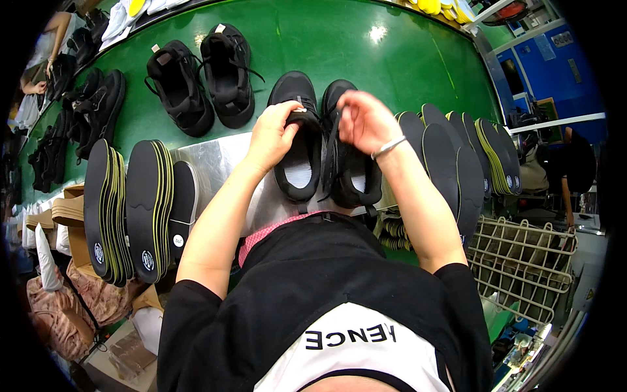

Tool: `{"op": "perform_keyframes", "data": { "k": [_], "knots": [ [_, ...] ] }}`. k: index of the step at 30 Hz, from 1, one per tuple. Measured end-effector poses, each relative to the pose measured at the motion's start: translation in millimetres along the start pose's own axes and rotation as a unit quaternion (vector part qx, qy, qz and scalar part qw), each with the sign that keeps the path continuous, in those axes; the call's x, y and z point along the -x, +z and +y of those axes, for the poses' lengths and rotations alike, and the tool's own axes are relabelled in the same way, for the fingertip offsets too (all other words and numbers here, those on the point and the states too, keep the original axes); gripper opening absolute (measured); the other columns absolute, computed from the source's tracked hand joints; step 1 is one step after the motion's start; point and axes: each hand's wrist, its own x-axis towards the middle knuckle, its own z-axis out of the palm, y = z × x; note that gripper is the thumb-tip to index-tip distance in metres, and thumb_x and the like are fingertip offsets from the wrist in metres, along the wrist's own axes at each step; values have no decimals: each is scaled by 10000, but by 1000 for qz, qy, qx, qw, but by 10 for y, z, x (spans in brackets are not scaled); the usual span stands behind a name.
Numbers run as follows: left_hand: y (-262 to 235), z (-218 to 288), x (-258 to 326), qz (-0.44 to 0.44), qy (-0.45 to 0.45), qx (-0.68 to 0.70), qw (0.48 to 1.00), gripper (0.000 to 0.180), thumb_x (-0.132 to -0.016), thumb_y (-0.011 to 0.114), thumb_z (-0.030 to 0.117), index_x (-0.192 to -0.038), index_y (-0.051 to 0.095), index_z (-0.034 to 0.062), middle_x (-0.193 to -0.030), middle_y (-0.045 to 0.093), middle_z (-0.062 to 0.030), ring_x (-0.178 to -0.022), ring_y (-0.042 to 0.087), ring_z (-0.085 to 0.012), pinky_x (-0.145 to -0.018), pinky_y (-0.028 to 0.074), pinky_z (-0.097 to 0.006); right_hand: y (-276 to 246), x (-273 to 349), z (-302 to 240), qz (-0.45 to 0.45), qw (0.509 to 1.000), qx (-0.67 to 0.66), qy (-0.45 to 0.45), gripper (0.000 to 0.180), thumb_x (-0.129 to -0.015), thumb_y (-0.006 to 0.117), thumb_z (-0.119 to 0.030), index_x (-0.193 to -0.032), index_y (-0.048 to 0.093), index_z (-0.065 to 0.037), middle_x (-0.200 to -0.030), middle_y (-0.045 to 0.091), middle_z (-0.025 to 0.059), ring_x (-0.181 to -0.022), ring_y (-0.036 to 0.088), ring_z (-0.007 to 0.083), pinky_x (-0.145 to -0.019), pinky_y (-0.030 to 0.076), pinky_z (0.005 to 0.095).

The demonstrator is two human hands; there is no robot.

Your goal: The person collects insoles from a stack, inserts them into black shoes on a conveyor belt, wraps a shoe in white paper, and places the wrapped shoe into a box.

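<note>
My left hand (274, 134) pinches the tongue of a black lace-up shoe (302, 179) with thumb and fingers. A pale lining shows inside that shoe. Close on its right stands a matching black shoe (356, 189), toe pointing away from me. Over the laces of this second shoe hovers my right hand (369, 124), slightly blurred, its fingers loosely bent and apart. I see nothing held in it. A light band circles the right wrist. Both shoes rest partly on a metal plate (219, 157) at the edge of the green table (307, 39).
Another pair of black shoes (225, 78) stands farther left, with more shoes (98, 111) beyond. Stacks of black insoles with yellow edges flank me, on the left (147, 209) and right (444, 157). A wire basket (522, 261) is at the right. Another person's hand (36, 87) shows far left.
</note>
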Motion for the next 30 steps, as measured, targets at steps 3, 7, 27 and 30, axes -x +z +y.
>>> {"op": "perform_keyframes", "data": {
  "k": [3,7,27,30],
  "knots": [
    [-44,9,4,-17,-13,-12,1000,276,-679,576,37,-949,522,56,-845,558,-109,-797,539,-265,-708,424,-312,146,-95,-131,104,987,10,-126,377,-832,447,-267,-1129,399,-39,-1134,457,138,-940,516,209,-741,426,299],
    [0,-70,-35,9,-11,-15,1000,251,-689,588,76,-934,543,41,-829,585,-129,-766,573,-276,-674,447,-309,50,-240,139,36,845,520,-119,614,-694,634,-221,-1180,350,25,-1125,449,178,-1030,454,213,-858,375,310],
    [-43,-393,-226,-135,-270,337,892,299,-781,569,224,-972,534,-4,-857,561,-16,-772,502,-66,-698,402,-190,15,-501,148,124,891,424,107,102,-724,625,-162,-760,586,-75,-619,486,-67,-511,370,24,-474,284,163],
    [-44,-363,-228,-126,-269,334,895,295,-785,565,228,-967,538,-3,-851,562,-14,-769,502,-63,-695,403,-187,17,-495,144,129,889,427,100,104,-722,628,-165,-753,584,-75,-622,490,-65,-518,371,26,-479,285,166]
  ]
}}
